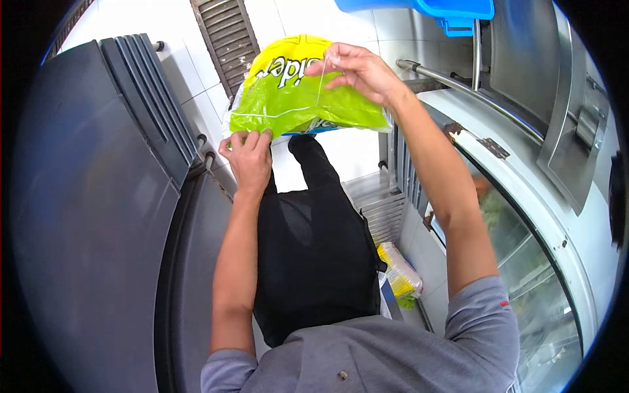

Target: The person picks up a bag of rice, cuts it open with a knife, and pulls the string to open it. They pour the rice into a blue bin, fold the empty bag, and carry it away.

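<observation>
A yellow-green plastic bag [354, 108] with large dark lettering stands in front of me at the top centre. My left hand [249, 160] is closed on its near left corner, the fingers bunched at the edge. A thin white string [282, 112] runs across the bag's near side and rises to my right hand [360, 72]. That hand pinches the string between thumb and forefinger, above the bag, with its other fingers loosely curled. What the bag contains is hidden.
A dark grey appliance [98, 216] fills the left side. On the right are a glass-fronted cabinet [537, 275] with a metal rail [485, 101] and a blue plastic container [452, 8] above. A pale package [400, 272] lies low beside my right leg.
</observation>
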`<act>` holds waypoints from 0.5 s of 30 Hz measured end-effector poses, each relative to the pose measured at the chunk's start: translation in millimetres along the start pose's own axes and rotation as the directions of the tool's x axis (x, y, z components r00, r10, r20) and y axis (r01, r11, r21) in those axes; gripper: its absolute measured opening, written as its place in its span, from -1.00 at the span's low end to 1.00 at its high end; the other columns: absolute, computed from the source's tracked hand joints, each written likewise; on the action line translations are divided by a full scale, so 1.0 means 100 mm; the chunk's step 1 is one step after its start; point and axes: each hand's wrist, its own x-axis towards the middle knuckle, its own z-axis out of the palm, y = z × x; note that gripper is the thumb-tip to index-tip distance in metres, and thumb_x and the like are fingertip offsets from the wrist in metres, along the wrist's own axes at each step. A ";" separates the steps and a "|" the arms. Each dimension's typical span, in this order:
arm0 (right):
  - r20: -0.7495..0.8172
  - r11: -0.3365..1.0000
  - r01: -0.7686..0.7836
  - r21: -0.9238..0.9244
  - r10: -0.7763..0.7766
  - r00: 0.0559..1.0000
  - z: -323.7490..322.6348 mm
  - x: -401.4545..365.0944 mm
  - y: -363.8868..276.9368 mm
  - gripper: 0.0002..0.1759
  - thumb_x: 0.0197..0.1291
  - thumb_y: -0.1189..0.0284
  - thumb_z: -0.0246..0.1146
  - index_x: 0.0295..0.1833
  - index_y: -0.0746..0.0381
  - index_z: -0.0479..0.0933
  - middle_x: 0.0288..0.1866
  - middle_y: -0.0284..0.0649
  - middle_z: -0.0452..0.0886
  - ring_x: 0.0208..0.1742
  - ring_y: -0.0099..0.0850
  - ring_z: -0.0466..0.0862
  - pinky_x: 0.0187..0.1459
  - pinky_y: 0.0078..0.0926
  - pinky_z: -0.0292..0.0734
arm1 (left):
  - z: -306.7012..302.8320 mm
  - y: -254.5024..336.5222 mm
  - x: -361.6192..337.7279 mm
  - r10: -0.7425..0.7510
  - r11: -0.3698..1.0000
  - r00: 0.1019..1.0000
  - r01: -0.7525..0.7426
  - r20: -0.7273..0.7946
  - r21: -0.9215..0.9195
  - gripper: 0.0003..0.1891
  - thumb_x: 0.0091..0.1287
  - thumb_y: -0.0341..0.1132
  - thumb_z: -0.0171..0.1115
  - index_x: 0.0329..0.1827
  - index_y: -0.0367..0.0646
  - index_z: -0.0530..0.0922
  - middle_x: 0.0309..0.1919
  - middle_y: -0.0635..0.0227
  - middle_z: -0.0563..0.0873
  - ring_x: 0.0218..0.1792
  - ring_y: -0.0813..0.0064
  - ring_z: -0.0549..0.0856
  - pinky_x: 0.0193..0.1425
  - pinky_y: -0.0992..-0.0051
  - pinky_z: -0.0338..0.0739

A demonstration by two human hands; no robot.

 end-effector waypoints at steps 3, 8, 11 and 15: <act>-0.035 0.991 0.079 0.110 -0.076 0.997 0.20 0.15 -0.04 -0.83 0.29 0.44 0.10 -0.36 0.24 0.46 -0.45 -0.34 0.51 -0.47 -0.57 0.51 -0.39 -0.61 0.41 | -0.03 -0.02 -0.03 -0.015 1.000 1.000 0.015 -0.008 0.008 -0.78 0.04 -0.40 0.30 -0.22 0.02 0.61 -0.41 0.46 0.55 -0.16 0.37 0.52 0.07 0.13 0.20; -0.238 0.984 0.174 -0.039 -0.178 0.955 0.31 0.27 -0.26 -0.87 0.27 0.52 0.07 -0.36 0.25 0.42 -0.59 -0.42 0.30 -0.59 -0.58 0.30 -0.51 -0.61 0.21 | -0.13 -0.03 -0.05 -0.042 0.997 0.997 0.037 -0.057 -0.073 -0.84 0.04 -0.40 0.29 -0.30 0.00 0.61 -0.39 0.43 0.53 -0.14 0.33 0.52 0.04 0.13 0.22; -0.419 0.987 0.160 0.018 -0.138 0.897 0.02 0.27 -0.10 -0.88 0.25 0.54 0.05 -0.37 0.24 0.38 -0.63 -0.42 0.21 -0.60 -0.57 0.22 -0.53 -0.60 0.12 | -0.10 -0.11 -0.11 -0.006 1.000 0.999 0.007 0.032 -0.011 -0.83 0.06 -0.41 0.30 -0.26 -0.03 0.62 -0.36 0.40 0.54 -0.12 0.31 0.51 0.04 0.15 0.20; -0.536 0.998 -0.054 -0.018 0.036 0.843 -0.14 0.26 0.08 -0.88 0.21 0.57 0.04 -0.40 0.27 0.39 -0.64 -0.38 0.25 -0.65 -0.54 0.27 -0.60 -0.57 0.15 | -0.02 -0.15 -0.08 -0.061 0.997 0.996 0.058 0.071 0.044 -0.73 0.06 -0.41 0.28 -0.14 0.00 0.61 -0.33 0.42 0.54 -0.09 0.30 0.51 0.03 0.14 0.22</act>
